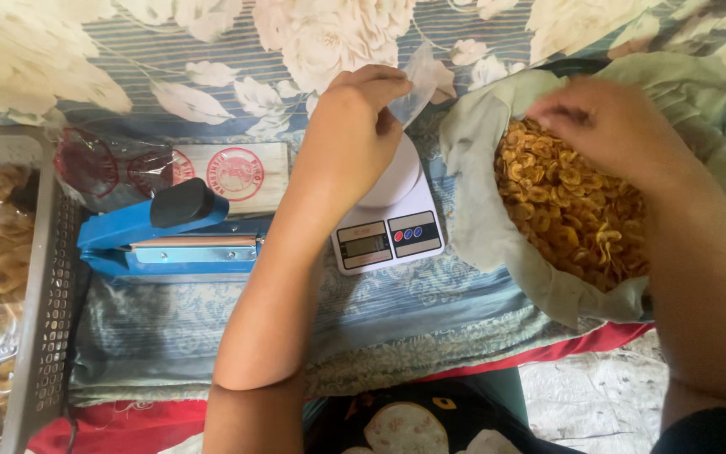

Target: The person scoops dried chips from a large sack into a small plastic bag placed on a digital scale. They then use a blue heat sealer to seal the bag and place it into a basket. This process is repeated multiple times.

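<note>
- Two hands at work: the right hand is motion-blurred over the banana chips, grip unclear.
- Left hand pinches a clear pouch above the half-hidden white scale.

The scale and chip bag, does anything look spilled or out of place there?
Nothing stands out. The chips stay inside the open bag, none spilled. The scale sits flat beside it, and the left hand holds a clear pouch above it.
</note>
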